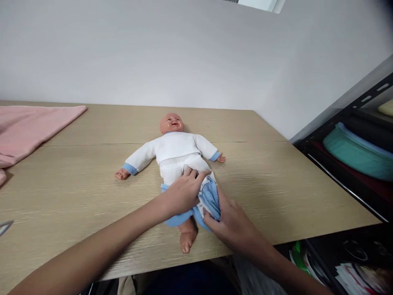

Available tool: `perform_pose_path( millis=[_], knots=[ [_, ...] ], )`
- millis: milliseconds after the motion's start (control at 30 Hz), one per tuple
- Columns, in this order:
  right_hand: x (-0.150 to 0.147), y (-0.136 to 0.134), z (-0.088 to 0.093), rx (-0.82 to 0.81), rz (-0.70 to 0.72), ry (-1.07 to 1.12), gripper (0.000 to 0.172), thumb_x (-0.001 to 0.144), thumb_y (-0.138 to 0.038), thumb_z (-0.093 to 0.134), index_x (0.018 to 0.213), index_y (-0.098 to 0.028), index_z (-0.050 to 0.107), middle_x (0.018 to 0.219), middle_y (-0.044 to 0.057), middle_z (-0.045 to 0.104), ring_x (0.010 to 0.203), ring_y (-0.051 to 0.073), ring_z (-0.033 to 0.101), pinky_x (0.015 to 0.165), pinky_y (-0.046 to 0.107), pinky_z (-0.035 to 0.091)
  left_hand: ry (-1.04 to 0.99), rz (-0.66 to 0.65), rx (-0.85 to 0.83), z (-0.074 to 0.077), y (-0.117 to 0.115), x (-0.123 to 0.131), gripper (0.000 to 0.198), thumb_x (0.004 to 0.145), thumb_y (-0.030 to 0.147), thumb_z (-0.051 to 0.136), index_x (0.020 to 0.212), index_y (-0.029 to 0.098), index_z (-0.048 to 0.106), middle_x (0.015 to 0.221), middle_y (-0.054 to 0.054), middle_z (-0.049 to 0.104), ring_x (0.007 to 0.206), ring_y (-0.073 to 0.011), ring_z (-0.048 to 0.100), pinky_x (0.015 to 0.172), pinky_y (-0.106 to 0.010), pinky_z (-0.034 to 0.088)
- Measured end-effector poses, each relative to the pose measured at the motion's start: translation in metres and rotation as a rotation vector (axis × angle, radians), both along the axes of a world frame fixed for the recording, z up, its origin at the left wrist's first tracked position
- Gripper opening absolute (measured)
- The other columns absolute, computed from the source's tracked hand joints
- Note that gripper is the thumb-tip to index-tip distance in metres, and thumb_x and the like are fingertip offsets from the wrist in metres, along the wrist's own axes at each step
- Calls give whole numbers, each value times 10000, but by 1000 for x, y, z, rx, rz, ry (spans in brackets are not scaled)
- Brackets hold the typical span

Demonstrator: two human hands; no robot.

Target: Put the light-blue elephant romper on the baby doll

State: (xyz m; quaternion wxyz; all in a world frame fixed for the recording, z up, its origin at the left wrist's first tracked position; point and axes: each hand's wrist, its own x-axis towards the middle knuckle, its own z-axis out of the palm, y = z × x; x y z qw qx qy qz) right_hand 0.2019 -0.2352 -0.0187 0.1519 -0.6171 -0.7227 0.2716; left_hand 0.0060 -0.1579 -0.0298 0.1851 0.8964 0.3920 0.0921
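A baby doll [172, 123] lies on its back on the table, head toward the wall. It wears a white long-sleeved top [176, 145] with blue cuffs, and white and blue pants [210, 194] bunched around its legs. My left hand [186, 190] rests over the doll's lower belly, its fingers curled into the cloth. My right hand [231, 217] pinches the blue fabric at one leg between thumb and fingers. One bare foot [186, 239] pokes out below; the other foot is hidden.
The wooden table [92, 196] runs back to a pale wall. A pink cloth [37, 127] lies at the far left. At the right, a black metal shelf [346, 184] holds folded teal fabric [356, 151]. Papers and a green item [297, 256] sit lower right.
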Motion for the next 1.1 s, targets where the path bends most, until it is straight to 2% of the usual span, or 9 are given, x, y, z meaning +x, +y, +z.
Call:
perform_pose_path(
  millis=[167, 367, 467, 567, 633, 700, 800, 1000, 1100],
  knots=[
    [4, -9, -27, 191, -238, -44, 314, 915, -385, 675, 1207, -274, 644, 894, 64, 780, 789, 330, 746, 723, 384, 440, -34, 79, 44, -1, -2, 2, 714, 912, 106, 649, 1602, 74, 467, 1540, -219, 603, 1379, -428, 506, 1227, -584, 486],
    [8, -19, -49, 297, -371, 32, 533, 898, -335, 645, 1430, -295, 625, 1019, 44, 839, 823, 308, 791, 734, 373, 525, -197, 187, 15, -2, 0, 5, 659, 873, 75, 656, 1509, 116, 488, 1497, -189, 639, 1308, -380, 520, 1166, -558, 537],
    [12, -16, -52, 487, -364, -74, 318, 894, -306, 619, 1184, -245, 733, 966, 93, 788, 877, 328, 757, 795, 424, 568, -257, 204, 20, -5, 1, 6, 602, 894, 109, 662, 1471, 143, 496, 1469, -176, 647, 1293, -365, 534, 1143, -546, 552],
    [17, -12, -52, 607, -325, -109, 223, 877, -286, 593, 1029, -225, 745, 1140, 161, 761, 1028, 358, 737, 889, 481, 588, -255, 205, 37, -8, 1, 6, 581, 897, 125, 666, 1457, 127, 507, 1444, -186, 649, 1298, -372, 539, 1141, -549, 548],
    [18, -11, -52, 502, -345, -49, 299, 887, -315, 571, 1109, -216, 745, 1134, 156, 776, 974, 353, 750, 818, 469, 580, -254, 202, 44, -8, 1, 6, 589, 901, 132, 668, 1468, 113, 507, 1436, -194, 650, 1294, -378, 548, 1141, -557, 544],
    [19, -10, -51, 344, -379, 41, 335, 888, -361, 567, 1144, -221, 731, 957, 103, 781, 832, 331, 745, 724, 436, 547, -260, 195, 35, -7, 1, 6, 594, 909, 136, 669, 1479, 105, 503, 1441, -200, 654, 1294, -381, 559, 1144, -565, 537],
    [19, -7, -50, 197, -378, 229, 314, 851, -393, 614, 1103, -242, 726, 836, 40, 760, 769, 295, 731, 728, 410, 553, -292, 169, -38, -5, 2, 3, 630, 905, 120, 679, 1505, 112, 486, 1425, -198, 671, 1290, -372, 608, 1153, -567, 527],
    [23, -1, -51, -33, -271, 600, 463, 829, -373, 694, 1270, -242, 752, 1155, 58, 850, 1039, 288, 801, 932, 416, 636, -452, 107, -366, -1, 8, -7, 724, 928, 150, 686, 1598, 181, 413, 1392, -160, 691, 1243, -324, 700, 1124, -534, 541],
    [24, -1, -52, -121, -247, 696, 477, 819, -365, 729, 1281, -248, 751, 1166, 48, 853, 1076, 285, 812, 978, 415, 650, -534, 68, -521, 3, 12, -10, 731, 947, 203, 695, 1611, 180, 389, 1351, -148, 689, 1245, -314, 697, 1099, -515, 551]
  ],
)
